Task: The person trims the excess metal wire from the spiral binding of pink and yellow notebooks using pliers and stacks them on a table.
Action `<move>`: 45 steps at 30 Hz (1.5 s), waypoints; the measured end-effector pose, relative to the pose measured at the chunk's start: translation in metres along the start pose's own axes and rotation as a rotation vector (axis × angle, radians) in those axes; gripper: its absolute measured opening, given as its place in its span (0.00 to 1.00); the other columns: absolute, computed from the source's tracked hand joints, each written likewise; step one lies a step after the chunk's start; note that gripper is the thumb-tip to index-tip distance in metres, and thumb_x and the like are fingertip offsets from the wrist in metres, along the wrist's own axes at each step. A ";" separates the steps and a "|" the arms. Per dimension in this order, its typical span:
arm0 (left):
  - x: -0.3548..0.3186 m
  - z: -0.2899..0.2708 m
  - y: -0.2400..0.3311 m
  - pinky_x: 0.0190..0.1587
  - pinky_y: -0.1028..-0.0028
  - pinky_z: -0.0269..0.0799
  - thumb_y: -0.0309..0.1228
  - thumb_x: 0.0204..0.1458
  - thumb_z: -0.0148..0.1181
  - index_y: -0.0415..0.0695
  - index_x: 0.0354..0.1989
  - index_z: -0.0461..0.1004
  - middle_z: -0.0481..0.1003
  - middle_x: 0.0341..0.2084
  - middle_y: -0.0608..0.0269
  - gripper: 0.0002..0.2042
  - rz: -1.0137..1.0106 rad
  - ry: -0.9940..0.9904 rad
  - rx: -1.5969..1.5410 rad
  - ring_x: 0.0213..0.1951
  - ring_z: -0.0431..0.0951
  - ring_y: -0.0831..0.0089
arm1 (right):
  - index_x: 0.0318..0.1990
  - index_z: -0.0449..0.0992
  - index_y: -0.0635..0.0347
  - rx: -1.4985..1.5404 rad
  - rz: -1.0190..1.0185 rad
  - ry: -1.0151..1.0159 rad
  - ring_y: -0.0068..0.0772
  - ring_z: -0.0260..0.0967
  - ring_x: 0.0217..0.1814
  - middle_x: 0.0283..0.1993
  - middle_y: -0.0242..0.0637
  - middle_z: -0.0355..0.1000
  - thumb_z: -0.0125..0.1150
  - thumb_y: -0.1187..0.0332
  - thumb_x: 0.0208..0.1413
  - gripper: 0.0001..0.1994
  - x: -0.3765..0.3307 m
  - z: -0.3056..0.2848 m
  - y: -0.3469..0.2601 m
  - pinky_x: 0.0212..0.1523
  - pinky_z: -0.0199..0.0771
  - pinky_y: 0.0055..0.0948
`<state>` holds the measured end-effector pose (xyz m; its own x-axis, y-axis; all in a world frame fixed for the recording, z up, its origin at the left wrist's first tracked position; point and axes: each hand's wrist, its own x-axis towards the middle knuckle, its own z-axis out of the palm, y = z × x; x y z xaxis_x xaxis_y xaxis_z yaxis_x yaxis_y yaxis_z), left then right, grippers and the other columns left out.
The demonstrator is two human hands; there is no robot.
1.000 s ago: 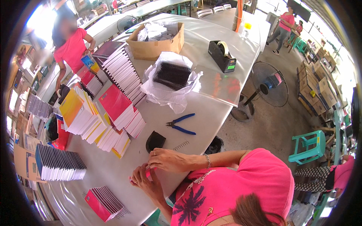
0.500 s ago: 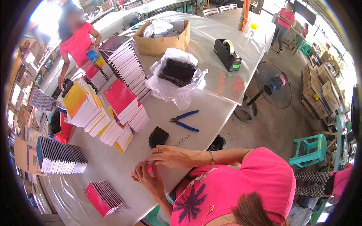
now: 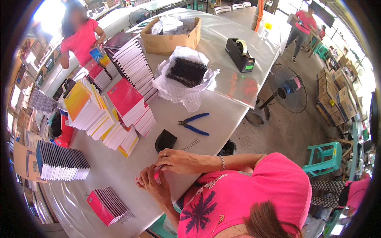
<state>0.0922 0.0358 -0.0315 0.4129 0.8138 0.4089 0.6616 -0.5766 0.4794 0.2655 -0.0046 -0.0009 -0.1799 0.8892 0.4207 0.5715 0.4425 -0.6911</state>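
Observation:
My left hand (image 3: 152, 183) and my right hand (image 3: 176, 160) meet at the table's near edge, fingers closed around a thin pink-red item (image 3: 157, 174). It is mostly hidden by my fingers, so I cannot make out its kind. Just beyond my right hand lie a black, rounded wedge-like piece (image 3: 166, 140) and a loose wire coil (image 3: 191, 144). Farther off, blue-handled cutting pliers (image 3: 194, 123) rest with their handles spread. A small stack of red spiral notebooks (image 3: 107, 206) lies left of my left hand.
Stacked notebooks (image 3: 127, 99) crowd the far left; dark-spined ones (image 3: 61, 160) stand nearer. Black coils (image 3: 186, 72) sit on crumpled paper beside a carton (image 3: 170, 41). A tape dispenser (image 3: 240, 55) lies beyond. A floor fan (image 3: 286, 89) stands right of the table. A co-worker (image 3: 81, 37) stands across.
My hands stay together on the pink-red item with only slight finger movement. The co-worker at far left has raised an arm from the stacks. The view has shifted slightly.

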 end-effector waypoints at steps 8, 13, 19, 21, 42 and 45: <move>0.000 -0.004 0.005 0.64 0.55 0.47 0.32 0.49 0.62 0.47 0.45 0.74 0.72 0.44 0.62 0.14 0.008 0.000 0.025 0.53 0.67 0.61 | 0.42 0.76 0.64 0.086 0.153 -0.004 0.47 0.64 0.51 0.45 0.44 0.70 0.56 0.72 0.54 0.09 0.003 -0.005 -0.011 0.55 0.66 0.38; 0.000 -0.005 0.005 0.64 0.55 0.47 0.32 0.48 0.63 0.47 0.46 0.74 0.71 0.44 0.62 0.15 0.006 -0.008 0.032 0.54 0.67 0.61 | 0.41 0.74 0.64 0.146 0.185 0.009 0.48 0.65 0.50 0.42 0.44 0.69 0.56 0.73 0.54 0.08 0.005 -0.003 -0.011 0.53 0.66 0.40; -0.001 -0.004 0.004 0.65 0.54 0.46 0.31 0.48 0.63 0.48 0.46 0.74 0.71 0.44 0.62 0.15 0.013 0.003 0.029 0.54 0.67 0.62 | 0.40 0.74 0.64 0.129 0.178 0.037 0.48 0.66 0.50 0.43 0.45 0.69 0.57 0.73 0.53 0.08 0.004 -0.001 -0.012 0.52 0.66 0.41; -0.001 -0.004 0.004 0.65 0.54 0.47 0.32 0.48 0.63 0.48 0.45 0.74 0.71 0.44 0.62 0.15 0.011 0.004 0.029 0.54 0.67 0.62 | 0.41 0.74 0.64 0.122 0.168 0.040 0.48 0.66 0.50 0.42 0.45 0.70 0.57 0.73 0.53 0.08 0.004 -0.002 -0.012 0.52 0.67 0.41; -0.002 -0.006 0.016 0.55 0.56 0.58 0.29 0.44 0.71 0.46 0.46 0.73 0.61 0.54 0.49 0.19 -0.128 0.198 -0.045 0.59 0.59 0.55 | 0.44 0.73 0.64 0.078 0.154 -0.045 0.45 0.66 0.50 0.44 0.44 0.69 0.59 0.67 0.57 0.11 0.003 -0.003 0.001 0.52 0.68 0.38; -0.006 -0.001 0.008 0.54 0.56 0.59 0.28 0.43 0.71 0.44 0.46 0.69 0.62 0.51 0.50 0.21 -0.151 0.257 -0.132 0.58 0.59 0.55 | 0.44 0.73 0.64 0.071 0.140 -0.021 0.44 0.66 0.50 0.43 0.43 0.69 0.59 0.67 0.57 0.11 0.002 0.002 0.004 0.51 0.68 0.38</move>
<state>0.0948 0.0264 -0.0294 0.1335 0.8557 0.4999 0.6097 -0.4686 0.6393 0.2662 -0.0009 -0.0038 -0.1198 0.9447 0.3051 0.5346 0.3204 -0.7820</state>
